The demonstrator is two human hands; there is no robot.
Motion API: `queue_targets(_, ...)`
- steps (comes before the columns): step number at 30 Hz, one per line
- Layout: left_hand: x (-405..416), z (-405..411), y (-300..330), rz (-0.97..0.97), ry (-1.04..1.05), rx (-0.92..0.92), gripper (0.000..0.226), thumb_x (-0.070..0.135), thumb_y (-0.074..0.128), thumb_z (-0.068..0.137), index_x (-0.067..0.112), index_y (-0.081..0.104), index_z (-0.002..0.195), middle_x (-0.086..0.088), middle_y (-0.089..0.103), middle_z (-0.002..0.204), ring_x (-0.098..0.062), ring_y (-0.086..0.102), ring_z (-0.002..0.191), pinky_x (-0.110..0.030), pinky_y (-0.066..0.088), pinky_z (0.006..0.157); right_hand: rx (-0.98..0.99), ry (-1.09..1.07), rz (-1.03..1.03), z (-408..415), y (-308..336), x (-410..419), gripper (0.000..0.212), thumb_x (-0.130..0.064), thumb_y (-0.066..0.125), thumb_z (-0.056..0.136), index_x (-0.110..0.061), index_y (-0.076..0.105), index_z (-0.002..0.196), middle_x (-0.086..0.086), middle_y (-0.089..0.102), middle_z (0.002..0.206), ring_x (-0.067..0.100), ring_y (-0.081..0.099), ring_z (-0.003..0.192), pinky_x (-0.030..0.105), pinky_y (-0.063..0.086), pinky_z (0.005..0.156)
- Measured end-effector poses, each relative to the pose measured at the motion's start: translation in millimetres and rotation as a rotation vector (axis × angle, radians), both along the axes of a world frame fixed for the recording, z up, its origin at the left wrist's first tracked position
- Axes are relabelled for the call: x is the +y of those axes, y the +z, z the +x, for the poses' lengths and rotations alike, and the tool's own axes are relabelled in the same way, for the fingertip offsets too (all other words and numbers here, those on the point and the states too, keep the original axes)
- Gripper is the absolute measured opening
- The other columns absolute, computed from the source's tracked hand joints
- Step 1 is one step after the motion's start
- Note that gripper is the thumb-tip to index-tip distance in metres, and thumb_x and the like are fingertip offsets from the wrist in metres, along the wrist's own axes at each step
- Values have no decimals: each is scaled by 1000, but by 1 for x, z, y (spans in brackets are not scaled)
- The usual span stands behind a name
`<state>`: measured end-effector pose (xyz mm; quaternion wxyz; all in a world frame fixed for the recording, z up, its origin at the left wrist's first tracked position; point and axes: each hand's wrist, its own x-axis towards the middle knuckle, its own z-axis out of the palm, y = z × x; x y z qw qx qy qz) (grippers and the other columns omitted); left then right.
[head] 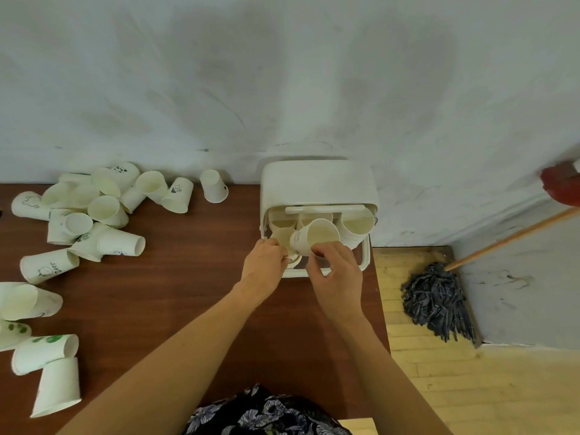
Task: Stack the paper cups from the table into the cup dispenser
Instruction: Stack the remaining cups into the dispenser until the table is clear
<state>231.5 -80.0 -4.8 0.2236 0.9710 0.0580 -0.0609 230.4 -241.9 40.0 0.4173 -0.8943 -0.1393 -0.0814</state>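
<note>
A white cup dispenser (318,183) stands at the table's far right against the wall, its front open and several paper cups inside. My right hand (335,277) grips a tilted white paper cup (315,237) at the dispenser's opening. My left hand (263,266) pinches the rim of another cup (282,238) sitting in the front left slot. Several loose paper cups (103,208) lie scattered in a pile at the table's far left, and more cups (47,350) lie along the near left edge.
The brown wooden table (188,277) ends just right of the dispenser. Beyond it, a mop (439,296) with a wooden handle rests on the light wood floor against the wall. A single cup (214,186) stands upside down near the wall.
</note>
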Motion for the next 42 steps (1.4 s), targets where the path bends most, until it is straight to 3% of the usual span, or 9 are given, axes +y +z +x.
queue_targets(4,7,4,-3,-89,-46,-8,27,22,66,89,14,68,114,0,63,116,-23,57,102,-32,48,85,12,68,-99,6,-7,5,17,-13,70,88,-15,69,105,-4,67,104,12,61,94,24,56,74)
queue_targets(9,27,-8,-3,-153,57,-86,22,24,68,87,19,67,109,9,59,111,-11,59,90,-23,47,77,12,118,-202,15,-16,16,14,-18,67,91,-16,72,103,-4,68,100,14,59,91,21,46,69)
queue_targets(12,36,-16,-2,-155,90,-78,19,26,67,87,20,67,105,10,58,104,-6,56,78,-22,47,71,46,182,-316,20,-24,27,11,-19,66,91,-16,74,98,-1,69,92,20,60,85,30,49,65)
queue_targets(14,40,-22,-3,-152,94,-52,18,28,67,86,21,67,103,10,58,102,-7,55,78,-24,49,71,81,230,-426,24,-29,33,13,-23,63,92,-19,75,95,-1,69,87,23,59,82,36,47,68)
queue_targets(19,52,-34,-4,-139,122,8,16,30,65,86,23,67,101,9,59,97,-9,57,82,-25,47,73,209,311,-607,31,-44,41,22,-37,56,95,-27,74,86,-1,69,81,23,60,83,35,36,77)
queue_targets(24,68,-51,-2,-124,157,12,15,31,63,88,26,66,102,11,60,96,-9,58,85,-29,51,78,226,292,-615,30,-47,46,24,-34,55,95,-20,73,89,2,69,87,25,59,84,38,43,76)
queue_targets(29,98,-77,7,-131,241,42,18,31,63,90,26,67,106,10,63,100,-7,61,89,-33,55,83,134,184,-396,5,-35,70,15,-22,58,94,-17,71,98,0,67,98,21,56,95,34,46,78)
queue_targets(33,132,-106,10,-116,259,59,19,31,61,91,26,66,109,10,64,104,-6,61,90,-32,55,84,208,300,-340,-28,-32,114,13,-22,58,95,-20,70,101,-6,67,96,12,58,90,26,47,77)
queue_targets(42,245,-202,-5,-70,269,95,16,31,58,91,27,65,105,9,61,101,-12,60,92,-28,49,81,428,426,-377,-142,-46,233,18,-21,56,95,-22,71,104,-6,66,96,9,60,84,28,51,78)
